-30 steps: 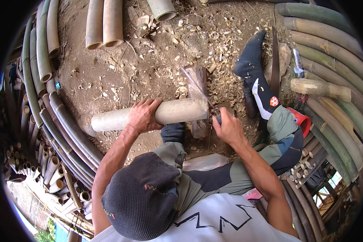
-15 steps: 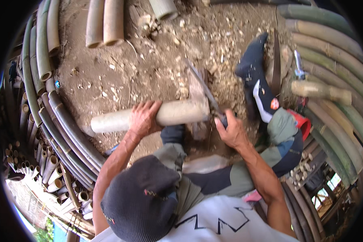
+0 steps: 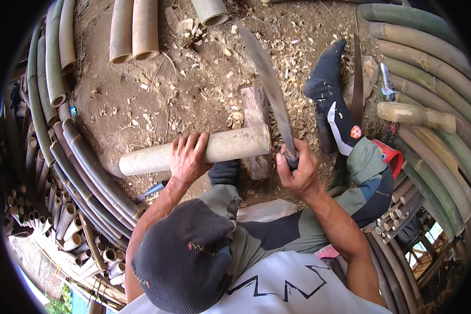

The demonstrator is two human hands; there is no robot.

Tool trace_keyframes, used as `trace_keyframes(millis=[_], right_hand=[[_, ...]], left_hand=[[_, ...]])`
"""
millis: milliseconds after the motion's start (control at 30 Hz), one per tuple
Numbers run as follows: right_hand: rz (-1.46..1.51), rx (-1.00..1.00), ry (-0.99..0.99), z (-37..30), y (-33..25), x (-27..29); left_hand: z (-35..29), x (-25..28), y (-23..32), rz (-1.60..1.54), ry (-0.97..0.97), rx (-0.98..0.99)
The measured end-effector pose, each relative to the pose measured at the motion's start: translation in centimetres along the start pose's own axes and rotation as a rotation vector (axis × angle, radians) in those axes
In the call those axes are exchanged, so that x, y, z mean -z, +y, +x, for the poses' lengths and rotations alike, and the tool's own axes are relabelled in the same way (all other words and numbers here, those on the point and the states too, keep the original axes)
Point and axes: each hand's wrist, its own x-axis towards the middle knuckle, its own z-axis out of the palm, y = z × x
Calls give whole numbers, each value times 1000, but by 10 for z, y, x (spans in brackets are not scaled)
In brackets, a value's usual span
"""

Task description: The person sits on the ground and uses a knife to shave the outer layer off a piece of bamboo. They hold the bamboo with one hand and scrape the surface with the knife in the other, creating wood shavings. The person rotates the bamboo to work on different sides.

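Observation:
A pale bamboo section (image 3: 235, 145) lies crosswise before me, its right part resting on a wooden block (image 3: 256, 107). My left hand (image 3: 190, 157) is wrapped over the bamboo near its middle and presses on it. In my right hand (image 3: 300, 170) is the handle of a machete (image 3: 271, 83). Its long blade points up and away, raised just right of the bamboo's cut end and apart from it. The blade looks slightly blurred.
Wood chips (image 3: 293, 68) litter the dirt floor. My dark boot (image 3: 327, 76) stretches out at right. A long dark blade (image 3: 357, 83), a wooden mallet (image 3: 416, 116) and stacked bamboo poles (image 3: 429, 63) lie beyond it. More bamboo (image 3: 89, 162) lines the left. A blue-handled tool (image 3: 154, 190) lies near my left forearm.
The machete has swung upward, from beside the bamboo's right end to a raised position with its blade pointing farther away. The bamboo and my left hand have barely moved.

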Motion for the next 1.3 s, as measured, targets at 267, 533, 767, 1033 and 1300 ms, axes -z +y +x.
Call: trace_keyframes(millis=[267, 533, 767, 1033, 1300], right_hand=[[-141, -483, -408, -18, 54, 6], [-191, -294, -243, -17, 28, 20], [-161, -171, -167, -5, 22, 9], [-312, -361, -381, -20, 47, 5], [-253, -178, -200, -15, 30, -1]], left_hand=[[15, 15, -9, 13, -320, -22], [37, 21, -24, -7, -356, -39], [47, 16, -31, -49, -383, 2], [49, 21, -25, -65, -422, 15], [43, 18, -23, -34, -365, 8]])
